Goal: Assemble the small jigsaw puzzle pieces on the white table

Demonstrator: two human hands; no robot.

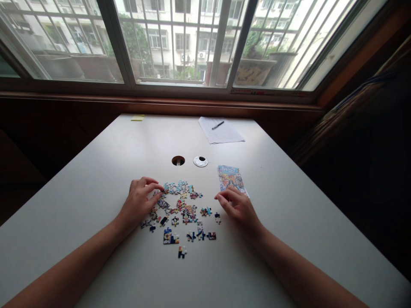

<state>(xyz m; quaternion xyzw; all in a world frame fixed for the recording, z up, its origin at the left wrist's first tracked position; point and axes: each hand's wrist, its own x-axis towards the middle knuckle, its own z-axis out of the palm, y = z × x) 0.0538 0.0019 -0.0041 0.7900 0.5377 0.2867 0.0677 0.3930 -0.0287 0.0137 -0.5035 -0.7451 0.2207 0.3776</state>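
Puzzle pcs [189, 214]: multicol., partly joined

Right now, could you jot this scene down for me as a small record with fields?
Puzzle pieces: scattered, some joined
Left hand: fingertips at their far left side; grip unclear
Right hand: fingers curled, partly hiding the picture card
Surface: white table
Far side: pen on paper; yellow notes further left
Beyond: window, bars outside

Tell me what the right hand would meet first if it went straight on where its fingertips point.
Most likely the puzzle pieces just to its left: the right hand's fingertips point that way. Its height above the table is unclear, so it might pass over them.
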